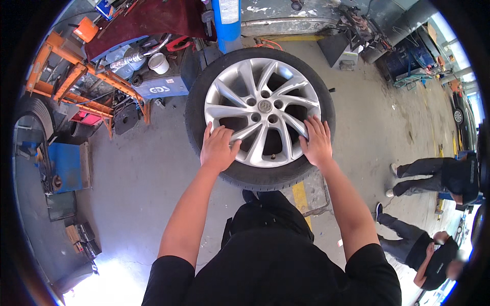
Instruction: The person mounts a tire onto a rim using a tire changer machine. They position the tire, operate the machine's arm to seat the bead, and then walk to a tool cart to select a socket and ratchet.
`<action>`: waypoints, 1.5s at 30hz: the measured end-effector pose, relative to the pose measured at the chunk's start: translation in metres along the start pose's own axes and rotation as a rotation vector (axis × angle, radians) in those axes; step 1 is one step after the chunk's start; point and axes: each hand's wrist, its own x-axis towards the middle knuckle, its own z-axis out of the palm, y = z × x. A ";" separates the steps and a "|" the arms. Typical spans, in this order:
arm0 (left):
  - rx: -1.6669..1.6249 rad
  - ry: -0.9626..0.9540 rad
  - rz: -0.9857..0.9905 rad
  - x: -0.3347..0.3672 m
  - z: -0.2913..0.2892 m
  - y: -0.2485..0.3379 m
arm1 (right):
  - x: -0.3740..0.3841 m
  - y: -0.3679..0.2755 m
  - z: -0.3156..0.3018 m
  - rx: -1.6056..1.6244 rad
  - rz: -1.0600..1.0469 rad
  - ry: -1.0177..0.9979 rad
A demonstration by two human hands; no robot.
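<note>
One wheel [265,106] counted, directly ahead of the wearer: one black tyre [196,109] on one silver rim [260,149], with five bolt holes and one valve stem [273,156] near six o'clock. Two hands on it. Left hand [218,148] rests between seven and eight o'clock, right hand [317,140] at four; both open, fingers spread over the rim's edge, neither closed round it. Taking the wheel as centre: one blue post [226,20] at eleven, one white bucket [158,63] near ten, two bystanders between three and five. Bare floor [138,168] extends at eight and at three. Wheel's rear face and its support are hidden. The upper bystander [434,176] is cut off by the lens edge; clutter at ten overlaps, individual pieces hard to make out.
</note>
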 end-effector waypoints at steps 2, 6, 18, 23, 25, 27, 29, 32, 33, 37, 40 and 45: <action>0.040 -0.045 -0.027 0.002 0.000 0.001 | 0.000 -0.001 0.004 -0.002 0.012 0.020; 0.089 -0.022 -0.016 0.003 0.002 0.003 | -0.002 -0.006 0.007 -0.022 0.118 -0.048; 0.209 -0.018 0.007 0.000 0.022 -0.010 | -0.020 -0.009 0.017 0.025 0.232 -0.103; 0.186 -0.038 0.013 -0.001 0.016 -0.006 | -0.026 -0.012 0.014 0.020 0.220 -0.071; 0.197 -0.031 0.009 -0.001 0.015 -0.004 | -0.027 -0.014 0.014 0.006 0.219 -0.056; 0.193 -0.016 0.015 -0.002 0.014 -0.003 | -0.027 -0.015 0.015 -0.023 0.218 -0.045; 0.186 0.001 0.021 -0.002 0.013 -0.001 | -0.028 -0.016 0.014 -0.016 0.218 -0.022; 0.166 -0.001 0.017 -0.002 0.011 0.002 | -0.028 -0.017 0.011 -0.019 0.213 -0.008; 0.164 0.007 0.014 -0.001 0.010 0.002 | -0.028 -0.018 0.009 -0.010 0.210 -0.004; 0.103 0.019 -0.005 -0.001 0.009 0.004 | -0.027 -0.020 0.004 -0.022 0.210 -0.013; 0.080 -0.001 -0.025 -0.002 0.010 0.004 | -0.027 -0.020 0.002 -0.022 0.216 -0.023; 0.084 0.031 -0.040 -0.005 0.009 0.007 | -0.028 -0.018 0.002 0.040 0.195 0.029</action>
